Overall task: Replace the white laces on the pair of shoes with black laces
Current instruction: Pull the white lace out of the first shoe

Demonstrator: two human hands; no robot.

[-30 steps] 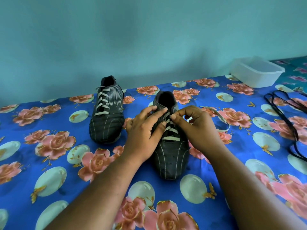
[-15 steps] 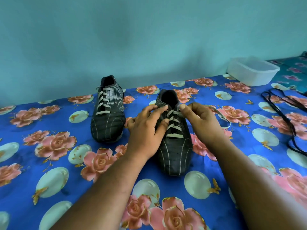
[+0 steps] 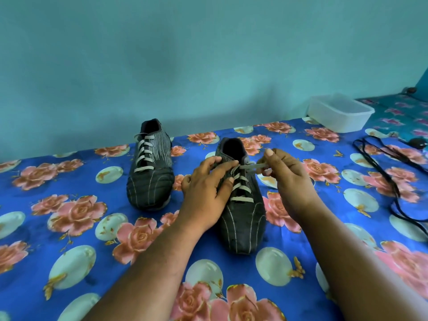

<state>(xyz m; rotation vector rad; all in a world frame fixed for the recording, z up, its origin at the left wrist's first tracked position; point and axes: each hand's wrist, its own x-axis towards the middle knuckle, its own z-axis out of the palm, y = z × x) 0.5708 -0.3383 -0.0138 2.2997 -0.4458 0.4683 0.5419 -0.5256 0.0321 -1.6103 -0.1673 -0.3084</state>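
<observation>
Two black shoes with white laces stand on the flowered blue cloth. The left shoe (image 3: 150, 167) is fully laced and untouched. The right shoe (image 3: 243, 218) sits in the middle. My left hand (image 3: 206, 186) rests on its left side, fingers laid over the upper near the top eyelets. My right hand (image 3: 287, 179) pinches the white lace (image 3: 251, 166) at the shoe's top right and holds it taut, out to the right. Black laces (image 3: 382, 167) lie loose at the far right.
A white plastic tub (image 3: 340, 113) stands at the back right by the teal wall. A small dark object (image 3: 418, 142) lies beyond the black laces. The blue flowered cloth (image 3: 69, 228) covers the whole surface.
My right hand has moved right and up from the shoe's tongue, drawing a length of white lace out of the top eyelet. The left hand has stayed on the shoe.
</observation>
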